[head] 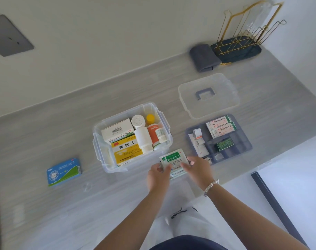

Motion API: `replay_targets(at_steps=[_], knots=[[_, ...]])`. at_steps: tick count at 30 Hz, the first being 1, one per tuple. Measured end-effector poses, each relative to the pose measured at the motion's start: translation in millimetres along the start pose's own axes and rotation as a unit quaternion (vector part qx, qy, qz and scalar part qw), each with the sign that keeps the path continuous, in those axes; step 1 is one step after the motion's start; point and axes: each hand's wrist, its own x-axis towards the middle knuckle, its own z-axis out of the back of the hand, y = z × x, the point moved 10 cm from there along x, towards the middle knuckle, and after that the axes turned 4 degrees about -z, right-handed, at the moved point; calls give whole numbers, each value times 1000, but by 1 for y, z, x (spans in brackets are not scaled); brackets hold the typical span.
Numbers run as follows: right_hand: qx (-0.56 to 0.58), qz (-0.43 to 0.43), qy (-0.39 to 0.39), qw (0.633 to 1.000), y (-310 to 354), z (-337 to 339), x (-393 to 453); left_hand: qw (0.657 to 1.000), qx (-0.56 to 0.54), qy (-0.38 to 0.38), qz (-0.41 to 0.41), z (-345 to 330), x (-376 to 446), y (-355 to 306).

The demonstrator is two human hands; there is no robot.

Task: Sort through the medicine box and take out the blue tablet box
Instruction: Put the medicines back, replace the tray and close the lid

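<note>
The clear plastic medicine box (164, 121) stands open on the grey counter, holding a yellow carton, a white carton and several bottles. The blue tablet box (63, 172) lies flat on the counter well to the left of it, apart from both hands. My left hand (158, 175) and my right hand (197, 168) together hold a stack of white and green sachets (174, 161) just in front of the medicine box's near right corner, each hand pinching one end.
The box's clear lid (207, 94) with a grey handle lies at the back right. A grey divider tray (243, 139) with sachets and a green pack sits right of the box. A folded grey cloth (203, 57) and a gold wire rack (243, 33) stand by the wall.
</note>
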Motion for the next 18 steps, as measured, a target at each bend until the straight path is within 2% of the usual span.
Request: replay_targets(at_steps=[2,10,14,18], knots=[[10,-11,-5,1000,0,0,1,1000,-4,-9,10,-1,2,1],[94,-44,60,993,-12,-20,2,992,-100,-2,82,5,7,17],[229,-107,66,965,-25,-26,-4,989,-132,-12,72,13,-1,11],[317,-132,77,936,-24,-15,-19,982,-180,17,53,21,-15,4]])
